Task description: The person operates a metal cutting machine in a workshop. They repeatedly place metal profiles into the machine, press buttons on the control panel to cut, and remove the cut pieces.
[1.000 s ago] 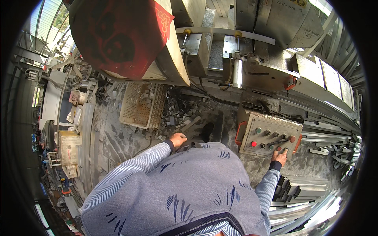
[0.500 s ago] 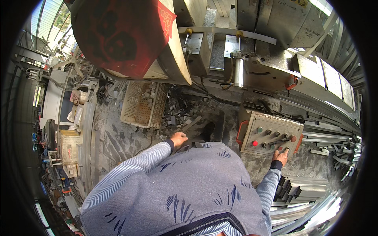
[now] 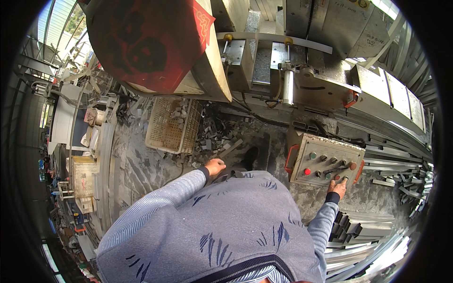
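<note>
My right hand [image 3: 337,187] is at the lower right edge of a control box [image 3: 325,159]. Its fingers are stretched out and apart, with the tips at the lowest row of buttons and nothing held. Several knobs and buttons stand on the box's face, among them a bright red button [image 3: 307,171] and a green button [image 3: 313,155]. My left hand [image 3: 215,166] hangs in front of my apron [image 3: 236,212], fingers curled in, and nothing shows in it. Beyond the hands, a pale flat strip [image 3: 264,36] lies across the machine under two yellow-tipped clamp cylinders [image 3: 288,85].
A large guard with a red front [image 3: 141,52] juts in at the upper left. Below it a plastic basket [image 3: 155,127] holds offcuts, and metal scraps [image 3: 217,137] litter the floor. Long metal profiles [image 3: 363,226] are stacked at the right. A fan [image 3: 92,82] stands at the left.
The view has shifted very slightly, so the machine and box appear a little further right. Both hands keep their poses, the right one still at the buttons.
</note>
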Motion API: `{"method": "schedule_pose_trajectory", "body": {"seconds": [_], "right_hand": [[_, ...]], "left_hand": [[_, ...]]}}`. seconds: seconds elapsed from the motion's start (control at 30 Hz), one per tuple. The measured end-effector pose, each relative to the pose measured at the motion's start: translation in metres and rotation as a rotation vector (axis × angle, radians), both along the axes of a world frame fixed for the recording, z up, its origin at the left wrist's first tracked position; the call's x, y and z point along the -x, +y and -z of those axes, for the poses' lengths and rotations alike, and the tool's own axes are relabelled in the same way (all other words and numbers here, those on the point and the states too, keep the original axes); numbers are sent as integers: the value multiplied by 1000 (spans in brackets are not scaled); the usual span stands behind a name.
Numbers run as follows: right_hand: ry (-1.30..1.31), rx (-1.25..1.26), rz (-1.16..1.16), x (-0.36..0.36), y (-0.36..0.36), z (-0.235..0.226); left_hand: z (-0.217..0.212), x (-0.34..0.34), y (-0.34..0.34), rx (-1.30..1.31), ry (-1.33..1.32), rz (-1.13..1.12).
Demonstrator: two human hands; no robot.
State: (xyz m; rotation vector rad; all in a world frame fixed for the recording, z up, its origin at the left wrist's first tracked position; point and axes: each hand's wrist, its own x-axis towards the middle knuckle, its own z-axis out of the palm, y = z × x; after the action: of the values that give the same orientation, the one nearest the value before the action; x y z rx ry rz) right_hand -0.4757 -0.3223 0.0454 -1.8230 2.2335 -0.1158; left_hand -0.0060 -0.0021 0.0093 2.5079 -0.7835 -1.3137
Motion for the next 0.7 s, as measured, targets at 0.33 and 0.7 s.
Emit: {"method": "schedule_pose_trajectory", "body": {"seconds": [0.33, 0.7], "right_hand": [[-131, 96, 107, -17, 31, -6], [-1284, -449, 491, -60, 46, 13]], "left_hand": [[11, -1, 1, 16, 24, -20], [12, 15, 23, 17, 3, -64]]}}
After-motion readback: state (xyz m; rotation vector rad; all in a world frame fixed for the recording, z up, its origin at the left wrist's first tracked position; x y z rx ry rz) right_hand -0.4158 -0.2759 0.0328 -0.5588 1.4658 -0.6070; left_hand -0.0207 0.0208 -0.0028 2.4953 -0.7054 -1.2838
